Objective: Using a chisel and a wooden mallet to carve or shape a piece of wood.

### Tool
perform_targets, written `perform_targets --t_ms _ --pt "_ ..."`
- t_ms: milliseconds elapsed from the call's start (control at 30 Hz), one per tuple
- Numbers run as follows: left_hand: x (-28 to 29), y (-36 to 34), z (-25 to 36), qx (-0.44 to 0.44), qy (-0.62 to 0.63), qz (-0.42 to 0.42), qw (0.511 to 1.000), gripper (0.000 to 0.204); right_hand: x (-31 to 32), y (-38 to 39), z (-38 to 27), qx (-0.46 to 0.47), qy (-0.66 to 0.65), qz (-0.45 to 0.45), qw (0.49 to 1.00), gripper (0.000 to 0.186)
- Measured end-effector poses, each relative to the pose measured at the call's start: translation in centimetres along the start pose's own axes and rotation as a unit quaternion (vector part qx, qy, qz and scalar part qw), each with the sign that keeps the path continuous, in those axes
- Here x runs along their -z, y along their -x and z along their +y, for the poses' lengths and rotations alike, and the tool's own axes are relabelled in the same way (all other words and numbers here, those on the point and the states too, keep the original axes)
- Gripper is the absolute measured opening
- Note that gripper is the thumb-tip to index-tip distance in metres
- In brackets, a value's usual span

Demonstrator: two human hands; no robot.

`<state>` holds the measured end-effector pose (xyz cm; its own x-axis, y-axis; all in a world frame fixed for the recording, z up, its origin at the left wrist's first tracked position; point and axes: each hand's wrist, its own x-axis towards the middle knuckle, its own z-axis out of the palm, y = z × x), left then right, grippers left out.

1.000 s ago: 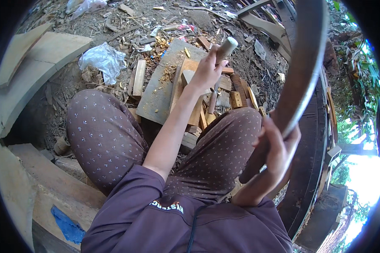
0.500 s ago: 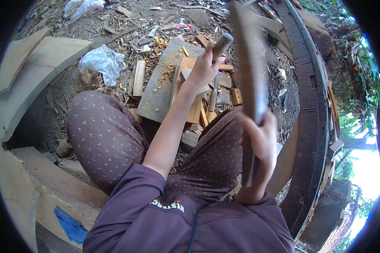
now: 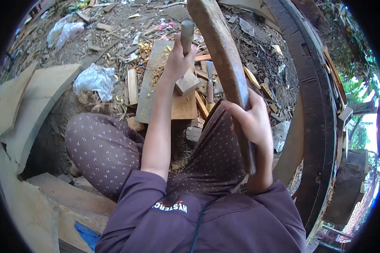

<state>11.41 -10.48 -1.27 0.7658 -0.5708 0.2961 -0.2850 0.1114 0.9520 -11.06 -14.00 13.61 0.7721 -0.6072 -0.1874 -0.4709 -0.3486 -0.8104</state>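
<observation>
My left hand [image 3: 179, 63] is wrapped round the thick, round handle [image 3: 187, 33] of an upright tool whose lower end is hidden behind the hand. Right below this hand a small wood block [image 3: 187, 83] sits on a brown wooden board [image 3: 184, 108]. My right hand [image 3: 253, 118] grips the narrow lower part of a long wooden club [image 3: 223, 50], worn smooth, its thick end raised to the top of the view. Between the hands, a chisel [image 3: 210, 86] with a wooden handle lies among offcuts. Wood chips [image 3: 158, 74] are scattered on the grey board [image 3: 145, 101].
Large curved wood pieces [image 3: 50, 99] stand at the left. A long dark beam [image 3: 312, 126] curves along the right side. A crumpled plastic bag [image 3: 96, 82] lies on littered ground, near a wood strip [image 3: 132, 86]. My bent knees flank the boards.
The view has shifted a little. The club, blurred before, now shows sharply and leans further left at its top. Both hands keep their grips.
</observation>
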Motion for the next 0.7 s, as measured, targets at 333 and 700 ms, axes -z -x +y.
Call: perform_targets --t_ms 333,700 --pt "-0.9 0.4 -0.6 -0.052 -0.043 -0.014 0.998 0.048 0.5 0.5 0.5 0.020 -0.065 0.008 0.998 0.044" --pt "-1.3 0.3 0.7 -0.021 -0.062 -0.043 0.997 0.055 1.8 1.1 0.6 0.085 -0.136 0.061 0.985 0.036"
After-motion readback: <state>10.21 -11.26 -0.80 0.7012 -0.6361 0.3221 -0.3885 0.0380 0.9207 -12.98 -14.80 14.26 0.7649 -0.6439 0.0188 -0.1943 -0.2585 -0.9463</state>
